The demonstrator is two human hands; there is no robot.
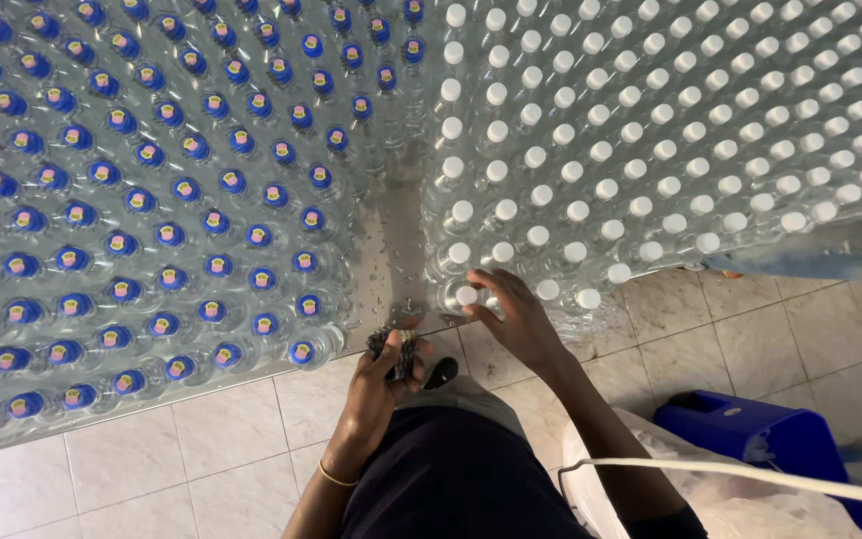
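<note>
— Why's the right hand (519, 317) down at the centre of the frame?

— Its fingers are spread over a white-capped bottle (467, 296) at the near corner of the white-cap block (670, 150), upper right. Touching it, not clearly gripping it.

— And the left hand (383, 371)?

— Just below the gap, fingers curled shut round a small dark bundle (394, 349); I can't tell what it is.

— The blue caps (132, 220)?

— Packed on the left, apart from the white, likely sorted by kind. A blue stool (750, 434) sits lower right.
</note>
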